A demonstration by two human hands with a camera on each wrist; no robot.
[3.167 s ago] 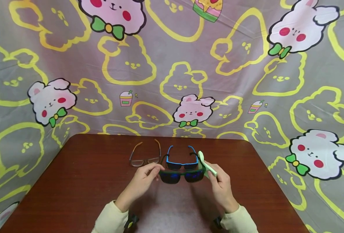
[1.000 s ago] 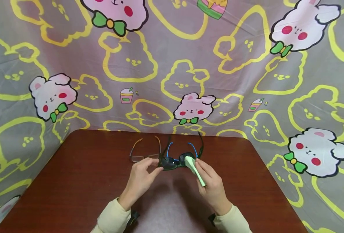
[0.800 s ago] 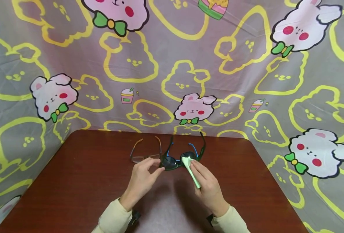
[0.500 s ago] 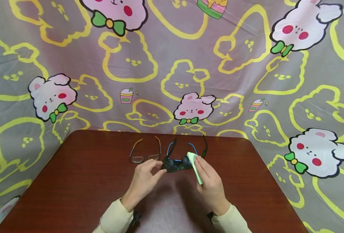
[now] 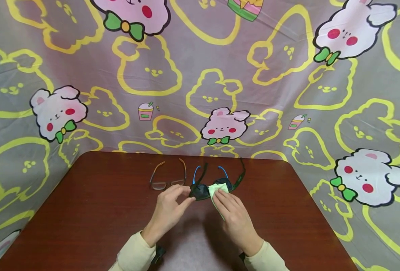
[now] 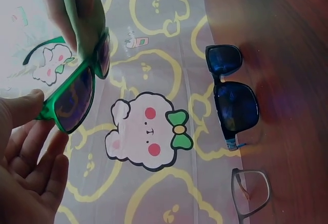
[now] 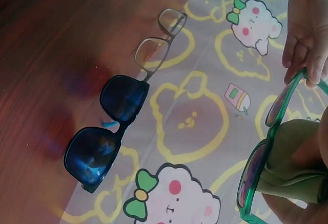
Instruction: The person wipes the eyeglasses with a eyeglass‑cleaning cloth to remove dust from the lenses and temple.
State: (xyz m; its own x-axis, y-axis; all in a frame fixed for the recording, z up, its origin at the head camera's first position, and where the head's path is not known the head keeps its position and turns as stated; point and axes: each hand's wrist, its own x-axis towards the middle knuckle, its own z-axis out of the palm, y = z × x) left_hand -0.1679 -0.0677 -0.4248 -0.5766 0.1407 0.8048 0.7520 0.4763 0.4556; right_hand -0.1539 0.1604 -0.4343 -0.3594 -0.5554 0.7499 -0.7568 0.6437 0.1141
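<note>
Green-framed sunglasses [image 6: 76,103] are held up above the table, their dark arms pointing away in the head view. My left hand [image 5: 167,207] pinches them at the left corner between thumb and fingers. A light green cloth [image 5: 217,188] is in my right hand [image 5: 235,216], its fingers pressing it to the sunglasses near the bridge and right lens. From the right wrist view, the cloth [image 7: 287,157] lies against the wearer's side of that lens, partly covered by the fingers. Part of the right lens is hidden in the head view.
Behind the held pair, blue-armed sunglasses [image 7: 123,101] rest on the brown table [image 5: 84,210], mostly hidden in the head view. Left of them lie clear-lens glasses [image 5: 159,185] with orange-tipped arms. A patterned curtain [image 5: 172,82] borders the table's back and sides.
Since the oldest frame, the sunglasses have tilted so their arms point upward and away. My right hand has moved the cloth left from the right hinge onto the lens near the bridge.
</note>
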